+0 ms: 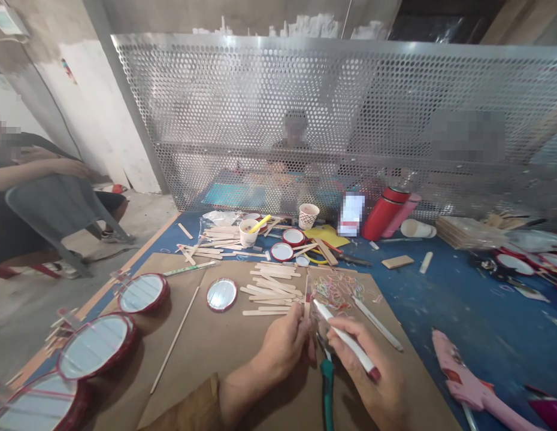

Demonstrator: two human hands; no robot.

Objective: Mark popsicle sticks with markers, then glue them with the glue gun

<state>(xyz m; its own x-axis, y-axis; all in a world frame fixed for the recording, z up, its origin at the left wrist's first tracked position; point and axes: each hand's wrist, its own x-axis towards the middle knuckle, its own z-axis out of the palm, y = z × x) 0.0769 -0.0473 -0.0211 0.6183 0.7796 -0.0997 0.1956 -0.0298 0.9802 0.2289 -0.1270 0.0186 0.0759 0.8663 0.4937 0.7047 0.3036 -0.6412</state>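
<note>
Nearest on my feed, the right hand (372, 389) has its fingers (340, 327) pinched narrow around a white stick (350, 341) with a red tip, and that stick is the main thing in hand. The left hand (282, 350) is curled shut beside it, though I can't tell what it grips. A teal-handled tool, probably pliers (327, 389), drops between the hands. For a steady job, I'd keep the pinch close to the work and both wrists low.

Both hands sit over one brown paper sheet (193, 353) on the blue desk (467, 323). I count one bare round mirror (221, 294) on the sheet, with one loose pile of craft sticks (269, 290) and one patch of colored rubber bands (336, 290) just beyond. Three red-rimmed mirrors (144, 293) with sticks across them line the left edge, though the nearest is cut off. Farther out lie one pink glue gun (462, 377), two red-rimmed discs (293, 237), two paper cups (308, 215) and one red flask (383, 212).
</note>
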